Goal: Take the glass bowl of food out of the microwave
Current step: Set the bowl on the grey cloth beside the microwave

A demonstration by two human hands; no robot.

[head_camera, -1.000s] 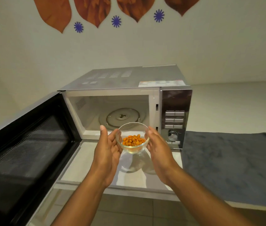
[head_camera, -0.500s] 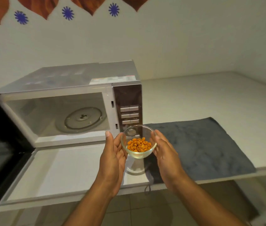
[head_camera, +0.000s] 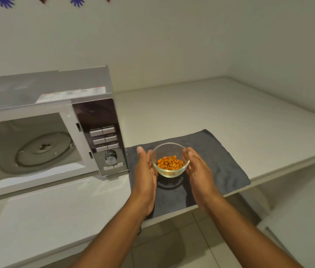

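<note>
Cupping the glass bowl (head_camera: pixel 170 161) between both hands (left hand (head_camera: pixel 146 169), right hand (head_camera: pixel 197 167)), the person holds it above the grey mat (head_camera: pixel 220 161), at three o'clock from the emptied microwave (head_camera: pixel 46 132); only setting down remains.

No text can be read. A white sticker (head_camera: pixel 71 94) with a red edge lies on top of the microwave (head_camera: pixel 42 89), near its front right edge; its print is blurred to grey smears. Small pale captions stand above the buttons (head_camera: pixel 104 138) on the dark control panel (head_camera: pixel 98 120), too small and soft to make out. The knob (head_camera: pixel 110 157) below them shows no legible marks.
</note>
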